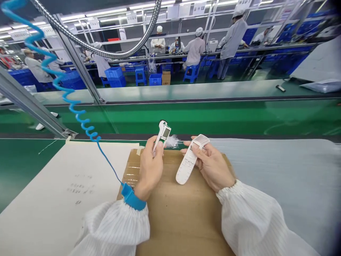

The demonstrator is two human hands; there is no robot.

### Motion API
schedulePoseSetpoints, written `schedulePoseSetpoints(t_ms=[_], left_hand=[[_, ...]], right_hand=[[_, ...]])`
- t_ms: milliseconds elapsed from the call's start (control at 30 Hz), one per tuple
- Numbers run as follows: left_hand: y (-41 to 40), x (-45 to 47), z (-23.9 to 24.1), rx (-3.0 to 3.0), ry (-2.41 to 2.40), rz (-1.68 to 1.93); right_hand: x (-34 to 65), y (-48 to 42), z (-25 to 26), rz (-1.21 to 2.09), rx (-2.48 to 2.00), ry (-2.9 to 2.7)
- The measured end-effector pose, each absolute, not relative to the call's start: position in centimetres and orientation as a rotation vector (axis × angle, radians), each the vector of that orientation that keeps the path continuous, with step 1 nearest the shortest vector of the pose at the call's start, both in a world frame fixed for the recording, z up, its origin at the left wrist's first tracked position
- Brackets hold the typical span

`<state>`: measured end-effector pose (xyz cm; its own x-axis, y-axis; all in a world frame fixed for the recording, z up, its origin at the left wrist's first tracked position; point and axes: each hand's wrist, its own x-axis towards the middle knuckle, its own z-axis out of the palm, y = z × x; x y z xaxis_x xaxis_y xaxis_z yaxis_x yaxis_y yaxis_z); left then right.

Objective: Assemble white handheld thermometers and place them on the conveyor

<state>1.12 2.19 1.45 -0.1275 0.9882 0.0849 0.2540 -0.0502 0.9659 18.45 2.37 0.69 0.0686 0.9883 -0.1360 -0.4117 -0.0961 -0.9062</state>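
My left hand (151,165) is closed around the lower part of a white handheld device (165,133) with a small grey screen. The device tilts up and to the right, and its lower end is hidden by my fingers. Between thumb and fingers, my right hand (210,167) grips a white plastic cover (185,166) with a rounded end, printed text and a window frame at its top. The two parts are apart, above a brown cardboard sheet (181,220). A blue wrist strap (134,198) is around my left wrist.
A coiled blue cord (71,96) runs from the strap to the upper left. Crumpled clear plastic (173,141) lies behind my hands. Beyond is a green conveyor belt (149,115) with a metal post (77,57). Several people in white work at far benches.
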Motion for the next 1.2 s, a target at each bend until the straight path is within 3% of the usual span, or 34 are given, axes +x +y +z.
schedulePoseSetpoints(t_ms=[300, 700, 967, 1200], left_hand=[[0.1, 3.4, 1.6, 1.708, 1.348, 1.059], [0.0, 3.3, 1.9, 1.707, 1.211, 1.086], [-1.2, 4.1, 1.2, 2.134, 1.307, 0.618], [-1.0, 4.0, 1.6, 2.233, 1.362, 0.678]], right_hand=[[17.3, 2.1, 1.0, 1.614, -0.706, -0.602], [17.5, 2.3, 0.5, 1.474, -0.768, -0.712], [18.3, 2.3, 0.9, 1.697, -0.809, -0.271], [19.0, 2.0, 1.8, 1.716, -0.722, -0.449]])
